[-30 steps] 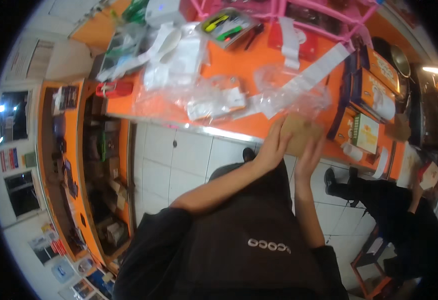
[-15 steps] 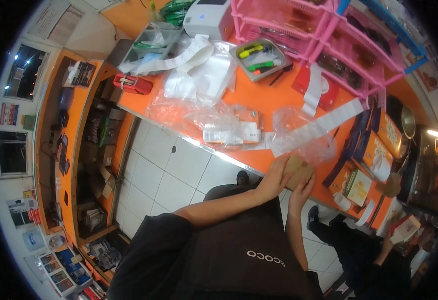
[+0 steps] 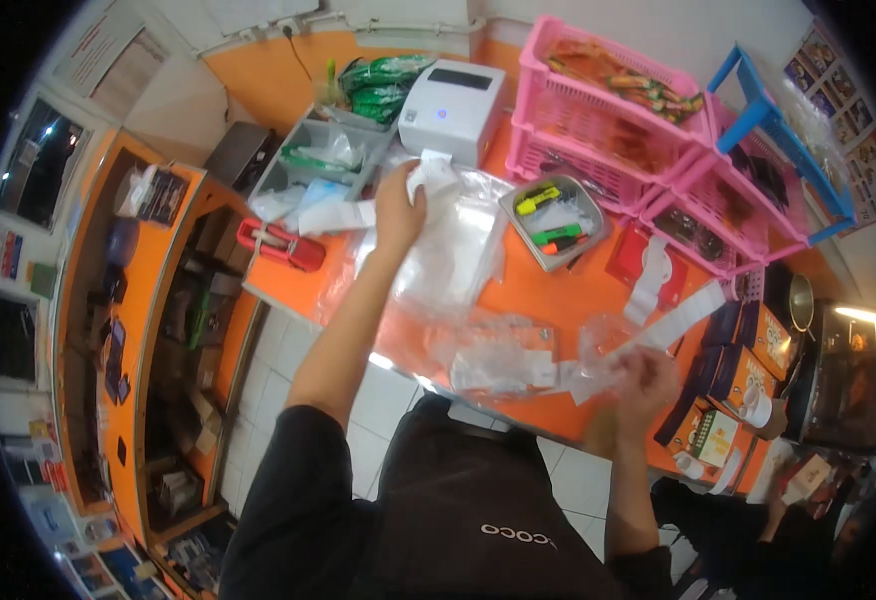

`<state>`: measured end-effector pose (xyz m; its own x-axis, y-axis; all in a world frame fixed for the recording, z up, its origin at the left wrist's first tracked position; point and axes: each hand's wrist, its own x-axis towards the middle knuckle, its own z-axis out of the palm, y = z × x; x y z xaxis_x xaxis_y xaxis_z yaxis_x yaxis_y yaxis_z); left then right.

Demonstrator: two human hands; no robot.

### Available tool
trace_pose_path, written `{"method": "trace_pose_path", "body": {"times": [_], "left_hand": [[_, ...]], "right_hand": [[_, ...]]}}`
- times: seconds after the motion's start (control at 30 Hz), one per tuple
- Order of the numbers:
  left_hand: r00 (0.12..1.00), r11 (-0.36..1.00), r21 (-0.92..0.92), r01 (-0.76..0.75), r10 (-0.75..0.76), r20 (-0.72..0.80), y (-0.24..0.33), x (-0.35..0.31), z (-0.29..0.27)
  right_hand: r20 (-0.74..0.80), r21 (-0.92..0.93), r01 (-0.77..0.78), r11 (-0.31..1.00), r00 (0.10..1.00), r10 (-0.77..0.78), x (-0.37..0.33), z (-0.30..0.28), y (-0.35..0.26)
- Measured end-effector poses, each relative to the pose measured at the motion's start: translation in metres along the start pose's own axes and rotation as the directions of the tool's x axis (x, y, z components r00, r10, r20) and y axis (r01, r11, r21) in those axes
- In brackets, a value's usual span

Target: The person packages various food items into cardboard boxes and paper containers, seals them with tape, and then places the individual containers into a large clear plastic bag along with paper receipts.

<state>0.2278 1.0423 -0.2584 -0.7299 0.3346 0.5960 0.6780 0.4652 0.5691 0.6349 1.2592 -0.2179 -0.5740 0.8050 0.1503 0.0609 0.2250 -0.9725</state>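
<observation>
My left hand (image 3: 399, 212) is closed on a white paper strip (image 3: 436, 176) just in front of the white label printer (image 3: 455, 108). The strip runs on over the grey bin to the left. My right hand (image 3: 646, 384) is over clear plastic wrap (image 3: 598, 345) near the table's front edge, its fingers curled and smeared by motion. Whether it grips anything does not show. Beside its wrist is a blurred brown packet (image 3: 603, 428). A long printed paper strip (image 3: 673, 325) stretches from near that hand to the right.
Pink stacked baskets (image 3: 608, 120) stand at the back right, a grey tray of markers (image 3: 555, 225) in front. A red tape dispenser (image 3: 280, 245) sits at the left edge beside the grey bin (image 3: 303, 150). Boxes (image 3: 738, 372) line the right side. Another person (image 3: 738, 535) is at the lower right.
Both hands were together on the brown packet. My left hand has left it and reached far left to the paper at the printer. My right hand has shifted right and the view has tilted.
</observation>
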Motion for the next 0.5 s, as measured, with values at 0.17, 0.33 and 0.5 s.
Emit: {"method": "trace_pose_path", "body": {"times": [0.17, 0.33, 0.5], "left_hand": [[0.915, 0.995, 0.080, 0.066, -0.092, 0.392, -0.126, 0.045, 0.015], [0.536, 0.752, -0.256, 0.607, -0.149, 0.831, -0.076, 0.064, 0.002], [0.444, 0.432, -0.312, 0.847, -0.251, 0.860, -0.033, 0.062, -0.037]], "right_hand": [[0.401, -0.033, 0.265, 0.964, 0.887, -0.230, 0.046, 0.172, -0.029], [0.359, -0.095, 0.022, 0.995, 0.933, 0.013, 0.055, 0.298, -0.003], [0.386, 0.332, -0.259, 0.907, 0.915, 0.120, 0.052, 0.331, -0.007]]}}
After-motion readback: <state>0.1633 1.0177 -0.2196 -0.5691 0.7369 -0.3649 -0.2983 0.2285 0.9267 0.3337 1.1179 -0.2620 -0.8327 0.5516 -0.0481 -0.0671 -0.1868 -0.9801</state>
